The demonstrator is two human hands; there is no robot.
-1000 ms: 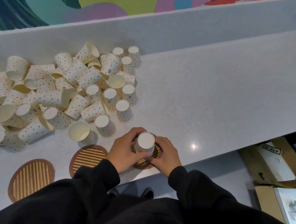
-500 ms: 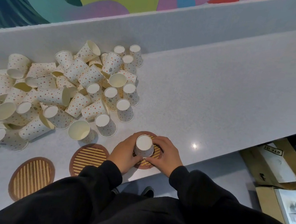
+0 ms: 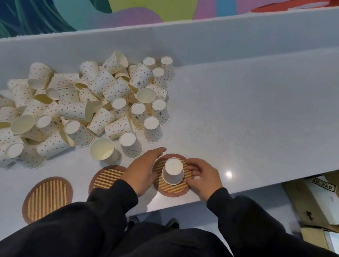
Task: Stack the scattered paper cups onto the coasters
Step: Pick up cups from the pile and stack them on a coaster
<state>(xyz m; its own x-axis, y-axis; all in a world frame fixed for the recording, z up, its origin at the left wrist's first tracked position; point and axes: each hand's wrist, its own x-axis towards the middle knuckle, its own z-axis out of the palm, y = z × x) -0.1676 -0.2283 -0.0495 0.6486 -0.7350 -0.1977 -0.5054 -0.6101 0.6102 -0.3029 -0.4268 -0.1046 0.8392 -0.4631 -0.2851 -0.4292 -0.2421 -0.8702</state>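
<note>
one dotted paper cup (image 3: 173,171) stands upside down on the right coaster (image 3: 173,176); two striped coasters (image 3: 47,199) lie bare beside the scattered cup pile (image 3: 79,106).

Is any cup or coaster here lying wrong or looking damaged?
No damage shows. The pile of cups lies jumbled, many on their sides. One cup stands upside down on the right coaster; the other two coasters hold none.

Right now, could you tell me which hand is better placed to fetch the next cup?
Left, probably. The left hand is open beside the pile of cups, nearest an upside-down cup; the right hand sits beyond the stacked cup.
</note>
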